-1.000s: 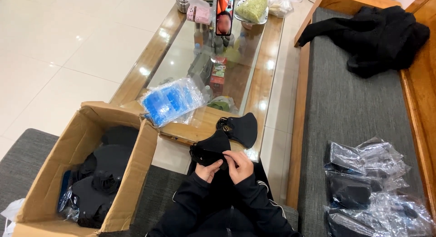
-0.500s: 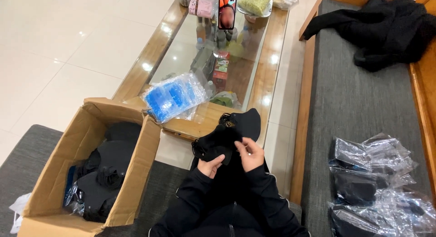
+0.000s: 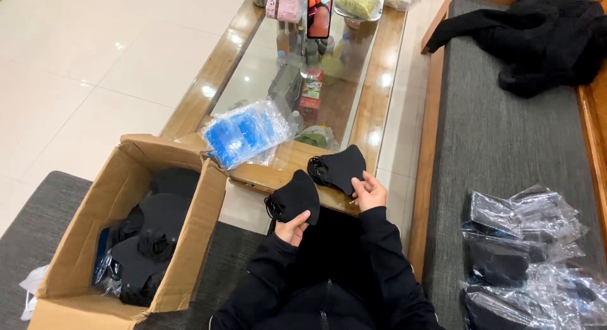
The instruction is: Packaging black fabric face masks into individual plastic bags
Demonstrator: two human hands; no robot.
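Black masks: left hand grips one, right hand another.

Left hand and right hand raised (fingers pinched).

The clear bags ran off the bottom right edge, and the phone was cropped at the top.

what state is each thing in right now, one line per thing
left hand: grip closed on one black mask
right hand: fingers on second black mask, which lies on the table edge
cardboard box: open, holds black masks
blue packet: sealed, flat on glass table
clear bags: piled on bench
black garment: crumpled
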